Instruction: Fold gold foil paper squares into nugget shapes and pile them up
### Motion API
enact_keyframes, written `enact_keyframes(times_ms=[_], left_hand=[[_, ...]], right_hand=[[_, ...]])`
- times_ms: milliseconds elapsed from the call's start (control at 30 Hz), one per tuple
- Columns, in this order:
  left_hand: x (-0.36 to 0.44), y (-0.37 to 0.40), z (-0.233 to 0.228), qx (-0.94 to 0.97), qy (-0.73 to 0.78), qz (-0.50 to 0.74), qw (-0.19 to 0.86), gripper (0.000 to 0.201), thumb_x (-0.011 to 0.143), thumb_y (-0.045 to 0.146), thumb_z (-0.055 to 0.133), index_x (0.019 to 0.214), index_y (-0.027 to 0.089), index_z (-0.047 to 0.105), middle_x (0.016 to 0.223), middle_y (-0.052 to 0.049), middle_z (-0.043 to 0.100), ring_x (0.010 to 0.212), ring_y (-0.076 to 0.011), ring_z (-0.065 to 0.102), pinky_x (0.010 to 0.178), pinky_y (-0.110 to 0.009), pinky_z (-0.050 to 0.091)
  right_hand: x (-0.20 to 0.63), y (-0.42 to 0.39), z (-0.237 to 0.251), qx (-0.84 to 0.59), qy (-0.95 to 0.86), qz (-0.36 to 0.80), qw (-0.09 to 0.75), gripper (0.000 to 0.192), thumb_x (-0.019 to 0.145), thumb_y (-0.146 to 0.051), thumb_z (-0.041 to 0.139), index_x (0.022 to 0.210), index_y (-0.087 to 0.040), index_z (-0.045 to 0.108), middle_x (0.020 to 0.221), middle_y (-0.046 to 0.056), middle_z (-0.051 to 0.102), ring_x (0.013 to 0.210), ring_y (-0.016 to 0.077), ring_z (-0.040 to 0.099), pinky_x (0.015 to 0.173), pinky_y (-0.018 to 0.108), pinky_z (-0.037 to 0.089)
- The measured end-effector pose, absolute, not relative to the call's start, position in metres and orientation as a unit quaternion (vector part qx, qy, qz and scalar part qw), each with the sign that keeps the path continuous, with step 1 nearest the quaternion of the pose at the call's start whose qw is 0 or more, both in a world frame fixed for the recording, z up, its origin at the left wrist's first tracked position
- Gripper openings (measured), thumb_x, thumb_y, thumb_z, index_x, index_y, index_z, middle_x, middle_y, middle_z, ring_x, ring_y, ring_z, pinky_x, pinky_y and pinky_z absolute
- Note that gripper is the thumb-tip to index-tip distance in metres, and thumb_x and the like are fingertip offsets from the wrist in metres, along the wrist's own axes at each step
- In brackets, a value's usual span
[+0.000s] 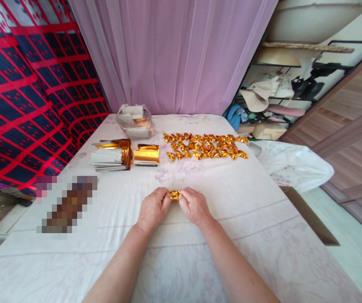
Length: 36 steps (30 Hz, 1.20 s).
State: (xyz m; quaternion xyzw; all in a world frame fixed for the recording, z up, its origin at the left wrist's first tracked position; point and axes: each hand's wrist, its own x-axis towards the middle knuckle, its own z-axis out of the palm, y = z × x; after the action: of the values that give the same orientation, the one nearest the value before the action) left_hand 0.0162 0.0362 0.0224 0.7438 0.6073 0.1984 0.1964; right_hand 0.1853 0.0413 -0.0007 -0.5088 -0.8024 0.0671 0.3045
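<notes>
Both hands are close together over the pale cloth (pixel 121 202): the left hand (pixel 155 208) pinches one end of a crinkled gold foil piece (pixel 174 195), the right hand (pixel 196 206) the other, so it's clamped between them! Beyond, to the right, lie folded gold pieces (pixel 211 145) (three rows, glinting); leftward, a large foil stack (pixel 108 157) sits beside a smaller stack (pixel 147 155), a clear bag (pixel 148 117) behind.

Foil stacks (pixel 113 156): two. Folded gold-piece rows (pixel 210 146): three.
</notes>
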Motion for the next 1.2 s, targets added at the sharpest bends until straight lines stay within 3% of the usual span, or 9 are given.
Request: enact_keyframes(times_ms=[167,367,733,933,1200], left_hand=[[0.016,0.0363,0.0234,0.744,0.61,0.195,0.193,0.023,0.093,0.023,0.04,0.087,0.022,0.062,0.086,-0.003,0.067,0.082,-0.0169,0.063,0.072,-0.026,0.043],[0.0155,0.0352,0.0249,0.739,0.613,0.192,0.201,0.019,0.094,0.025,0.042,0.099,0.024,0.06,0.09,-0.001,0.069,0.082,-0.0165,0.065,0.072,-0.025,0.043],[0.0144,0.0363,0.0208,0.707,0.606,0.254,0.263,0.02,0.091,0.026,0.04,0.087,0.022,0.059,0.075,0.002,0.067,0.069,-0.0138,0.062,0.063,-0.023,0.042],[0.0082,0.0381,0.0202,0.719,0.576,0.259,0.29,0.021,0.091,0.03,0.039,0.083,0.022,0.058,0.075,0.002,0.066,0.069,-0.0137,0.061,0.064,-0.022,0.042],[0.0121,0.0342,0.0251,0.7,0.609,0.25,0.275,0.021,0.088,0.028,0.044,0.105,0.025,0.057,0.077,0.002,0.067,0.064,-0.0154,0.062,0.061,-0.025,0.041]], right_hand=[[0.1857,0.0406,-0.0007,-0.504,-0.806,0.058,0.303,0.023,0.085,-0.014,0.043,0.066,-0.021,0.054,0.065,0.0,0.057,0.064,0.0129,0.052,0.062,0.024,0.032],[0.1853,0.0383,0.0032,-0.512,-0.809,0.046,0.286,0.023,0.086,-0.015,0.043,0.066,-0.021,0.053,0.066,0.001,0.057,0.064,0.0129,0.051,0.062,0.025,0.03],[0.1831,0.0381,0.0064,-0.506,-0.77,0.131,0.365,0.033,0.089,-0.018,0.036,0.058,-0.021,0.046,0.059,-0.001,0.05,0.057,0.0113,0.048,0.058,0.024,0.031],[0.1847,0.0391,0.0054,-0.506,-0.777,0.139,0.349,0.032,0.088,-0.018,0.037,0.057,-0.021,0.044,0.058,-0.001,0.051,0.057,0.0112,0.048,0.058,0.023,0.03],[0.1858,0.0379,0.0044,-0.522,-0.799,0.052,0.294,0.018,0.083,-0.015,0.044,0.071,-0.021,0.057,0.07,0.002,0.06,0.068,0.0146,0.054,0.063,0.025,0.033]])
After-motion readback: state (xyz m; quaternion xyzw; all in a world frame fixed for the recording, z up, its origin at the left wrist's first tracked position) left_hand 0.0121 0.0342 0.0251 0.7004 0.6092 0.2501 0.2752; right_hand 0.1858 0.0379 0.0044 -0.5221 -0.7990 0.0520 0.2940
